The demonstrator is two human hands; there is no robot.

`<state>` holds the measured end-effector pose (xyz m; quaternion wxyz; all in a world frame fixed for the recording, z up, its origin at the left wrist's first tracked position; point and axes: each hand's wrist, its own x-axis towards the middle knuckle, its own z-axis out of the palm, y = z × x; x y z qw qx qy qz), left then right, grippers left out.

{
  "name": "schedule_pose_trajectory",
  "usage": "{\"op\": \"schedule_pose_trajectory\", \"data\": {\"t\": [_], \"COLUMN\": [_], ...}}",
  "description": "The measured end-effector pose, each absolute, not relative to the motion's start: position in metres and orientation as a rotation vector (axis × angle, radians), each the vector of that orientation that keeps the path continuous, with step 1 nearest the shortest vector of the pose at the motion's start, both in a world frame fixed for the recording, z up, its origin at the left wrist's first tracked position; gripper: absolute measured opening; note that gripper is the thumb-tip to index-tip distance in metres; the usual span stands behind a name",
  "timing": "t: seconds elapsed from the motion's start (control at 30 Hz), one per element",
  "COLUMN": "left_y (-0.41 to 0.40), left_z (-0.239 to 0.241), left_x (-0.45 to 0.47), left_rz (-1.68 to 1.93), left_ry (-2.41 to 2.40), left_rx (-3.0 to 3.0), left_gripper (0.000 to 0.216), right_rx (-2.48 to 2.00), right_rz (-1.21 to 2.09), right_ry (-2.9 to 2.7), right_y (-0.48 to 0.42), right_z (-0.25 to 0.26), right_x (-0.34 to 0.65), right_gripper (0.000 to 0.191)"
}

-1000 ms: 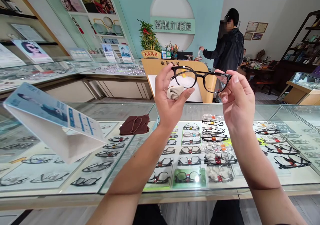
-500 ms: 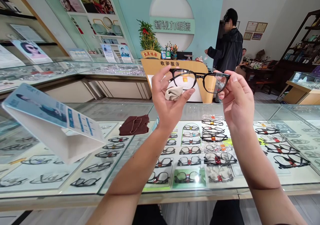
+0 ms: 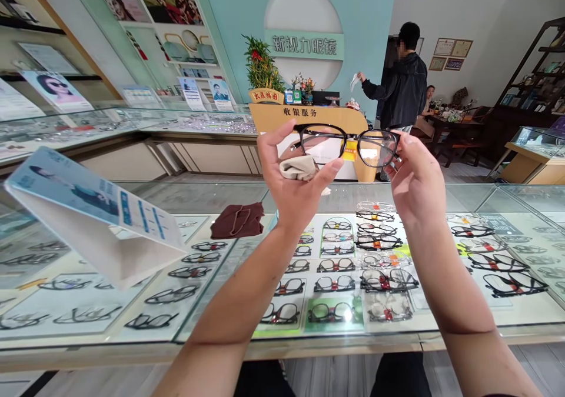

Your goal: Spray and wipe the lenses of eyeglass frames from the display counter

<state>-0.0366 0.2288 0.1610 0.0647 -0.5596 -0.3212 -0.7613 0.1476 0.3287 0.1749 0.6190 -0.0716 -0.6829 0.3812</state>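
Note:
A pair of black-framed eyeglasses (image 3: pixel 352 139) is held up above the glass display counter, its lenses upright and spread between both hands. My left hand (image 3: pixel 293 188) is closed on the frame's left end and also keeps a crumpled beige cloth (image 3: pixel 298 168) in its palm. At the frame's other end, my right hand (image 3: pixel 417 179) pinches the corner near the hinge. An orange tag (image 3: pixel 348 150) shows around the bridge. A brown pouch (image 3: pixel 237 220) lies on the countertop, left of my left forearm.
Under the glass, rows of eyeglasses (image 3: pixel 335 265) fill the display counter (image 3: pixel 220 279). A folded card stand (image 3: pixel 88 203) rests at the left. Beyond, a tan service desk (image 3: pixel 309 113) carries a potted plant (image 3: pixel 261 67). A person in a dark jacket (image 3: pixel 404 85) stands behind it; another sits farther back.
My hands and the eyeglasses have shifted slightly left and tilted, so the orange tag shows more. The person in the dark jacket has raised an arm holding something white.

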Motion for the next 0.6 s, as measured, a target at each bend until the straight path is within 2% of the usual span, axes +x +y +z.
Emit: {"op": "schedule_pose_trajectory", "data": {"t": [0.13, 0.33, 0.47, 0.6], "left_y": [0.224, 0.208, 0.203, 0.2], "left_z": [0.167, 0.188, 0.195, 0.199], "left_x": [-0.028, -0.024, -0.027, -0.024], "left_rz": [-2.442, -3.086, -3.241, -3.402], "left_ry": [-1.088, -1.36, -1.592, -1.796], "left_rx": [-1.581, -1.719, -2.004, -2.12], "left_gripper": [0.087, 0.056, 0.045, 0.037], "right_rx": [-0.161, -0.12, -0.07, -0.007], "right_rz": [0.876, 0.701, 0.475, 0.372], "right_ry": [-1.581, -1.717, -1.874, -1.925], "right_y": [0.327, 0.303, 0.288, 0.284], "right_z": [0.177, 0.19, 0.197, 0.199], "right_x": [0.149, 0.153, 0.151, 0.15], "right_gripper": [0.034, 0.036, 0.043, 0.04]}}
